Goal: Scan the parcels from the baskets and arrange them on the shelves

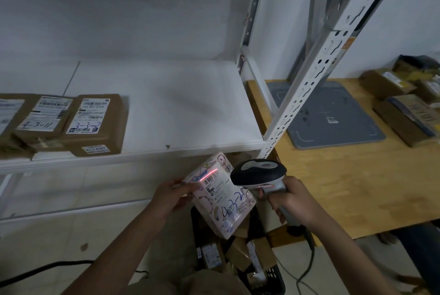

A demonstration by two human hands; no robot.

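Note:
My left hand (171, 197) grips a pale pink patterned parcel (220, 199) by its left edge, below the shelf's front edge. Its label faces up with handwritten blue numbers, and a red scan line lies across the barcode. My right hand (289, 199) holds a black and grey barcode scanner (259, 172) by the handle, its head right beside the parcel. A black basket (273, 275) on the floor under the parcel contains several brown parcels. On the white shelf (178, 108), three brown labelled parcels (95, 125) lie at the left.
A white slotted shelf upright (316, 75) rises at the right. Beyond it is a wooden table (357, 175) with a grey mat (333, 116) and several brown boxes (404, 113) at its far right. Cables run over the tiled floor.

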